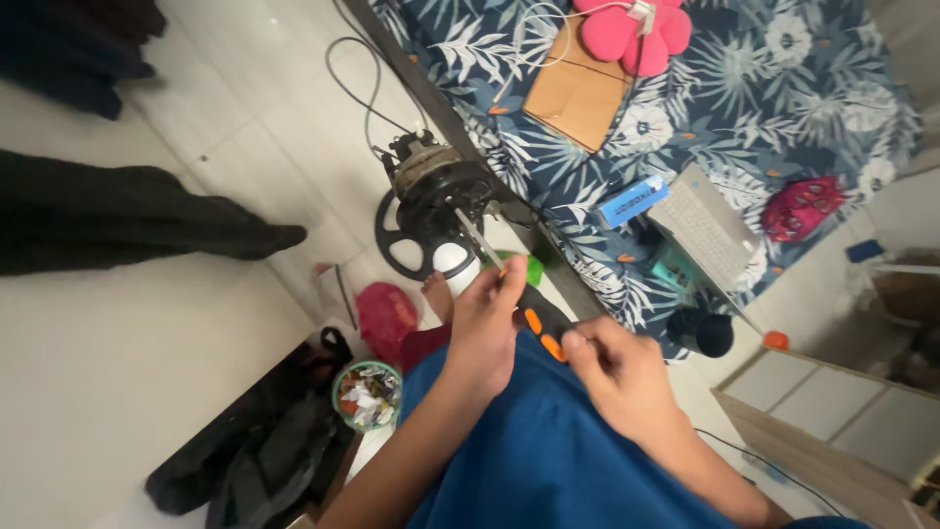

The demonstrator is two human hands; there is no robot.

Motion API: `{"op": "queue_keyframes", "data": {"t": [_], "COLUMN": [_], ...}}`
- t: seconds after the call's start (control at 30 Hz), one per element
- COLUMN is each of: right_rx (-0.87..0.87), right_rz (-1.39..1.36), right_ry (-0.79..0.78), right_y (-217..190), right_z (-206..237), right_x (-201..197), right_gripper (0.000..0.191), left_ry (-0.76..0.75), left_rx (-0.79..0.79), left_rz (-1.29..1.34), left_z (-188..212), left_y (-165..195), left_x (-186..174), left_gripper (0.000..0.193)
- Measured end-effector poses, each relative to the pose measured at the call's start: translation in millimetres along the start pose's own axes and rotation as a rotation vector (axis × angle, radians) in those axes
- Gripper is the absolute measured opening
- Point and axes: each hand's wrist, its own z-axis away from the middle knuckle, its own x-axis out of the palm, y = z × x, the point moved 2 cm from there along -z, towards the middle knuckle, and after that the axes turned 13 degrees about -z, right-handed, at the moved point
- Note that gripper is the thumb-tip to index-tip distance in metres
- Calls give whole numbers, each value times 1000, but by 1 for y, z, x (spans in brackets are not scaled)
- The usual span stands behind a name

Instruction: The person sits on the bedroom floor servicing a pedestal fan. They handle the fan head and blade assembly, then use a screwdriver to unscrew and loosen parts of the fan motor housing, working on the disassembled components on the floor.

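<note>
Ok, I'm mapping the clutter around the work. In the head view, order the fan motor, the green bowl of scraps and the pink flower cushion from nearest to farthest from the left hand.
From the left hand:
1. Fan motor, just beyond the fingertips, by the bed's edge.
2. Green bowl of scraps, on the floor beside the left forearm.
3. Pink flower cushion, far off on the bed's leaf-print cover.

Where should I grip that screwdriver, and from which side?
Probably by the black-and-orange handle of the screwdriver, coming from the near end at the lap: its thin metal shaft points away into the fan motor. The right hand already pinches that end; the left hand steadies it.
</note>
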Motion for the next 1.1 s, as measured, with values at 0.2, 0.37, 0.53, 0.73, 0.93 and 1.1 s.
{"op": "queue_keyframes", "data": {"t": [0.2,0.37,0.53,0.73,0.93,1.1], "right_rx": [197,-70,-210,-125,-159,-133], "right_rz": [-371,-283,-35,-39,-89,55], "right_ry": [-202,-166,50,168,110,217], "right_y": [-4,-15,-15,8,-6,-33], "right_z": [-20,5,12,0,13,25], "right_x": [5,-12,-2,17,6,2], "right_gripper": [46,38,66,24,30,75], "left_ry": [-8,-23,-61,-174,-247,-203], "left_rx": [-145,-101,-113,-226,-216,-308], "left_rz": [35,61,8,43,15,-126], "left_z": [14,12,2,12,10,2], "left_y": [14,5,-4,14,24,22], "left_x": [6,7,5,-4,-6,-14], "left_gripper": [35,33,34,37,33,25]}}
